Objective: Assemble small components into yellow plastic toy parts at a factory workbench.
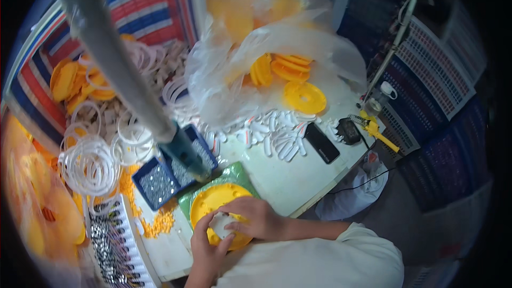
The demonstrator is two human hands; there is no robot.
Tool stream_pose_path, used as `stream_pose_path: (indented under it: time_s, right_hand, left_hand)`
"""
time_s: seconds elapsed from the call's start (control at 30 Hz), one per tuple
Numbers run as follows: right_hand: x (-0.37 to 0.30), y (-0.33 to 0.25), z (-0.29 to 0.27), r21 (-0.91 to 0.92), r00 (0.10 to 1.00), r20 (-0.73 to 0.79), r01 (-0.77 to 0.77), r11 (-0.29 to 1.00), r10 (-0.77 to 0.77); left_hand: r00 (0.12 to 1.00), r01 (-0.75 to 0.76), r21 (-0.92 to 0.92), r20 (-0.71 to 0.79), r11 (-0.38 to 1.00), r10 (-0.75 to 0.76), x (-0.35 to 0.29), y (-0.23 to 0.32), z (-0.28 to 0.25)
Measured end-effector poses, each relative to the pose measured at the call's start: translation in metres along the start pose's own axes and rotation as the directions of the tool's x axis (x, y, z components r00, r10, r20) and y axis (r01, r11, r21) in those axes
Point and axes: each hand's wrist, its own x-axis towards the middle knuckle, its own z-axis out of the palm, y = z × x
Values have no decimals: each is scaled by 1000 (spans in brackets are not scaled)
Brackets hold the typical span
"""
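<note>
A round yellow plastic disc (202, 199) with small raised bosses lies on a green padded mat (234, 175) wrapped in clear film, at the table's near edge. Both hands are at it. My left hand (207, 241) grips a small white plastic part (220, 226) from the left, thumb and fingers curved round it. From the right, my right hand (255, 217) has its fingers bent over the same white part at the disc's middle. How far the part sits in the disc is hidden by my fingers.
A thick grey tool shaft (122, 69) with a teal end hangs over blue trays (154, 182) of small screws. Around them are white rings (90, 168), orange bits (159, 225), a rack of metal parts (114, 245), white pieces (282, 141), a phone (321, 143) and bagged yellow discs (305, 97).
</note>
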Motion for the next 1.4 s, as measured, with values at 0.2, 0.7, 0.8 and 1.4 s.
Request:
stream_pose_path:
  time_s: [0.2,0.7,0.8,1.4]
  right_hand:
    - [2,2,-10,-106,990,106,100,989,-89]
    - [15,26,22,-260,989,146,56,964,-18]
    - [9,26,25,-322,990,136,69,944,-26]
    - [104,142,22,-534,971,192,-20,845,144]
  left_hand:
    - [991,-51,134,132,990,34,9,2,-12]
    - [992,-78,271,118,959,47,20,-27,-35]
    - [988,-71,250,152,966,33,27,-30,-33]
    - [994,-84,343,90,936,57,21,-21,-7]
